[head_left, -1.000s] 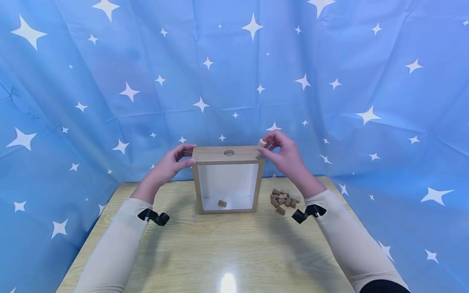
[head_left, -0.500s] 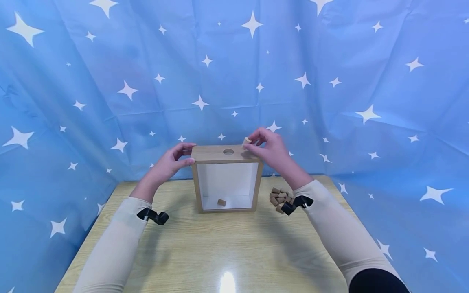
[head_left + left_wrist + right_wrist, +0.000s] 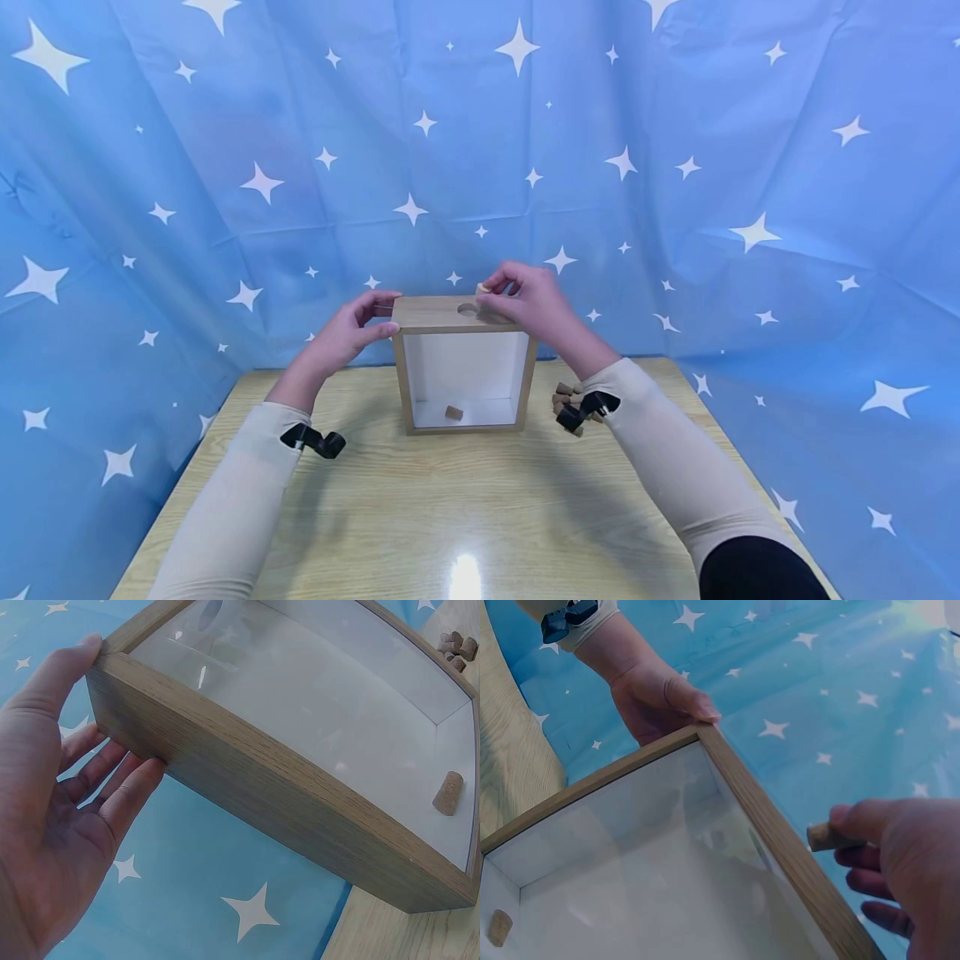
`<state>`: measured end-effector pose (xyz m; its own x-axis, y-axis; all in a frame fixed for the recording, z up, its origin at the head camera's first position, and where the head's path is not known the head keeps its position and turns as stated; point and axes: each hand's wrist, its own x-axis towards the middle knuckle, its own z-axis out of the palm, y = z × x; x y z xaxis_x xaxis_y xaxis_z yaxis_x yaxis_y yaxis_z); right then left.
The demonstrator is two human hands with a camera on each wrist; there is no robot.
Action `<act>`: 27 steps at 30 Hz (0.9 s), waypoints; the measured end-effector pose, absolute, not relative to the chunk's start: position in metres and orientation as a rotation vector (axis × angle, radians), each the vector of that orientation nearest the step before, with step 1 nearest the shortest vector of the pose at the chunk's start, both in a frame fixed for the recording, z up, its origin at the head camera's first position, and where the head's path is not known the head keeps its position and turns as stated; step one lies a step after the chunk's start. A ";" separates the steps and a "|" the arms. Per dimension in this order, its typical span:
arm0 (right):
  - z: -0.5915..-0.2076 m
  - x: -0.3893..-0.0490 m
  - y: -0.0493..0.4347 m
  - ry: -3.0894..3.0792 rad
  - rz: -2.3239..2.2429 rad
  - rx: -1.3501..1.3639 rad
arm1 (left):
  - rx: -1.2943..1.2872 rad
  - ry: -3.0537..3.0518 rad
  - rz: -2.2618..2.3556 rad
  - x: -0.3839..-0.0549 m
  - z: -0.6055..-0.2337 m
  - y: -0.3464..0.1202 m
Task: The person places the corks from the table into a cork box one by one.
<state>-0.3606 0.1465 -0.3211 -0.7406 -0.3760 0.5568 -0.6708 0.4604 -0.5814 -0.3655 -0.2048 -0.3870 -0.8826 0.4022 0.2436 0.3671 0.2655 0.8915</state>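
Note:
A shallow wooden box (image 3: 423, 315) with a clear front and white inside stands upright on the table, a round hole (image 3: 467, 309) in its top. My left hand (image 3: 347, 335) holds its upper left corner, thumb at the front edge and fingertips at the rear edge, as the left wrist view shows. Between thumb and fingers, my right hand (image 3: 531, 302) pinches a cork (image 3: 829, 836) just over the top, at the right side of the hole. One cork (image 3: 449, 793) lies inside on the box floor.
Several loose corks (image 3: 564, 389) lie in a pile right of the box, partly hidden by the right wrist camera (image 3: 588, 410). Behind the wooden table (image 3: 450, 500) hangs a blue star-patterned curtain (image 3: 480, 150).
From beyond the box's top right corner, my right hand has moved left with the cork, up to the hole. The left hand, box and inner cork keep their places.

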 end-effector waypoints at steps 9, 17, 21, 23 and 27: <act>-0.321 -0.363 0.136 -2.419 1.126 0.912 | 0.757 2.467 1.732 -0.364 -0.385 -0.203; -0.320 -0.363 0.129 -2.489 1.025 0.907 | 0.749 2.477 1.733 -0.364 -0.387 -0.204; -0.321 -0.362 0.128 -2.521 1.006 0.906 | 0.750 2.480 1.736 -0.364 -0.388 -0.204; -0.321 -0.362 0.128 -2.530 0.978 0.904 | 0.752 2.482 1.737 -0.364 -0.388 -0.204; -0.322 -0.363 0.129 -2.517 0.921 0.907 | 0.756 2.477 1.740 -0.363 -0.387 -0.204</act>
<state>-0.3631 0.1292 -0.3217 -0.7509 -0.4568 0.4769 -0.6567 0.5927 -0.4664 -0.3634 -0.2037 -0.3869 -0.8823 0.3969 0.2530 0.3727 0.2608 0.8905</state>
